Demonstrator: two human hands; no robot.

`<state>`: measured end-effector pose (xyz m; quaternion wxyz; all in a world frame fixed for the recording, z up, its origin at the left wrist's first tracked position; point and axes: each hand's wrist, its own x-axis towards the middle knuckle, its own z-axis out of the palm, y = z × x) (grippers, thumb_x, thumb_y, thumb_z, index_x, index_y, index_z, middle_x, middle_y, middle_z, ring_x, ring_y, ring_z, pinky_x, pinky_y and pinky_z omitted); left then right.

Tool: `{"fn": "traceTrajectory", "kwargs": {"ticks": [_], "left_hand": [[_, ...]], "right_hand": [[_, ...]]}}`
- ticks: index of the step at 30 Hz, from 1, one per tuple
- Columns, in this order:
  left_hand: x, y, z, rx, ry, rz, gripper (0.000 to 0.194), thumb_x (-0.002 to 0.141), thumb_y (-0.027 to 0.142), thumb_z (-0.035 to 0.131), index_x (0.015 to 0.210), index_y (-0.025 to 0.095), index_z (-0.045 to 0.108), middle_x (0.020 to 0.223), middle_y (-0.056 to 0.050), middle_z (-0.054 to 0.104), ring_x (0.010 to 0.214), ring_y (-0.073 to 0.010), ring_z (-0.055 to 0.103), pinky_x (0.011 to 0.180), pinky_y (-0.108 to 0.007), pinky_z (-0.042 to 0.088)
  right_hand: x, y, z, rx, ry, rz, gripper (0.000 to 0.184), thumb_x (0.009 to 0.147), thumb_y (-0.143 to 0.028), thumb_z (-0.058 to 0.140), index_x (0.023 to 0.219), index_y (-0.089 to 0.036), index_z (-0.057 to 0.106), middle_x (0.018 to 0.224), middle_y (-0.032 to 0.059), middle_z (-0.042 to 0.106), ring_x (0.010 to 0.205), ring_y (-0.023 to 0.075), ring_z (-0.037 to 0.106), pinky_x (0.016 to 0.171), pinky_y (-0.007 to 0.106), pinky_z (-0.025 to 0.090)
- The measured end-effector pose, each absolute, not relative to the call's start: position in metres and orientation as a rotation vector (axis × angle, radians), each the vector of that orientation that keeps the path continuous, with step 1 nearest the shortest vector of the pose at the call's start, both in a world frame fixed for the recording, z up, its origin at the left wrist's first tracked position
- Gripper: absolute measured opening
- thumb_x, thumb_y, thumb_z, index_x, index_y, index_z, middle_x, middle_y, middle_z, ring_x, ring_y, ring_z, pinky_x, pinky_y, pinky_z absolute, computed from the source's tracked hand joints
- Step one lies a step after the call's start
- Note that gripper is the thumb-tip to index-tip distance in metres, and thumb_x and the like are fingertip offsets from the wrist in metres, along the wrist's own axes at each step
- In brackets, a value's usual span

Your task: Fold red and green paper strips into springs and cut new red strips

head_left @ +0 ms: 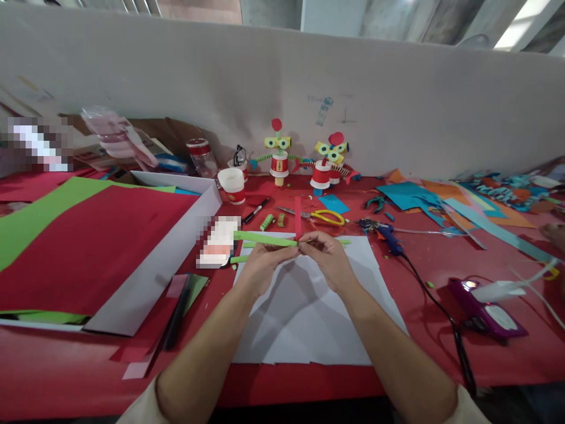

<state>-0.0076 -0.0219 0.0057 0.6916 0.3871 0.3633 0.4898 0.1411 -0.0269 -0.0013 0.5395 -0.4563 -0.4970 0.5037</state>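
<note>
My left hand (270, 262) and my right hand (325, 254) meet above a white sheet (304, 330), thumbs and fingertips pinched together. Between them a green paper strip (260, 238) reaches out to the left, and a red paper strip (298, 213) points away from me, crossing it at the fingertips. The exact join is partly hidden by my fingers. More green strips (239, 259) lie on the sheet's far edge, beneath my hands. Just beyond are small folded green paper springs (267, 222) and yellow-handled scissors (329, 217).
Cup figures (279, 164) stand by the wall near stacked paper cups (232, 187). To the left is a white box (159, 265) of coloured paper. At right lie a blue glue gun (388, 235), its cord, a purple power strip (485, 312) and paper scraps (406, 197).
</note>
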Motion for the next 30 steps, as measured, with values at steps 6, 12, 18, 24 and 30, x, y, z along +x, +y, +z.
{"fn": "traceTrajectory", "kwargs": {"ticks": [6, 12, 18, 24, 30], "left_hand": [[-0.0024, -0.0217, 0.005, 0.786, 0.882, 1.122, 0.018, 0.06, 0.028, 0.08, 0.07, 0.014, 0.075, 0.075, -0.006, 0.073, 0.074, -0.0154, 0.065, 0.083, -0.031, 0.051], [-0.0025, -0.0219, 0.0055, 0.807, 0.912, 1.095, 0.021, 0.059, 0.029, 0.081, 0.071, 0.013, 0.075, 0.077, -0.006, 0.073, 0.073, -0.014, 0.063, 0.082, -0.03, 0.051], [-0.0014, -0.0228, 0.0052, 0.832, 0.943, 1.038, 0.025, 0.057, 0.031, 0.082, 0.072, 0.012, 0.075, 0.071, -0.006, 0.071, 0.067, -0.0137, 0.062, 0.074, -0.03, 0.052], [0.0003, -0.022, 0.0031, 0.797, 0.921, 1.063, 0.023, 0.055, 0.029, 0.082, 0.069, 0.012, 0.074, 0.069, -0.005, 0.07, 0.067, -0.0124, 0.061, 0.073, -0.028, 0.05], [0.0018, -0.0196, 0.001, 0.772, 0.954, 1.169, 0.023, 0.054, 0.028, 0.082, 0.067, 0.013, 0.072, 0.065, -0.003, 0.068, 0.063, -0.0116, 0.059, 0.065, -0.026, 0.048]], "right_hand": [[0.139, -0.0293, 0.0027, -1.059, -1.075, 1.255, 0.017, 0.065, -0.032, 0.073, 0.076, -0.022, 0.066, 0.072, -0.0021, 0.063, 0.069, 0.0135, 0.057, 0.07, 0.028, 0.045], [0.1375, -0.0307, 0.0085, -1.087, -0.895, 1.382, 0.021, 0.065, -0.038, 0.073, 0.071, -0.02, 0.063, 0.072, -0.0018, 0.063, 0.069, 0.0127, 0.058, 0.07, 0.029, 0.045], [0.1372, -0.0299, 0.0059, -1.146, -1.011, 1.27, 0.019, 0.066, -0.037, 0.07, 0.067, -0.018, 0.065, 0.066, -0.0021, 0.061, 0.065, 0.0118, 0.054, 0.067, 0.027, 0.042], [0.1368, -0.0297, 0.0055, -1.132, -1.028, 1.28, 0.021, 0.069, -0.038, 0.068, 0.068, -0.017, 0.063, 0.066, -0.0019, 0.061, 0.066, 0.0125, 0.056, 0.069, 0.028, 0.045], [0.1348, -0.0318, 0.005, -1.2, -1.025, 1.26, 0.023, 0.071, -0.042, 0.066, 0.075, -0.02, 0.063, 0.075, -0.0003, 0.065, 0.073, 0.0152, 0.061, 0.066, 0.027, 0.047]]}}
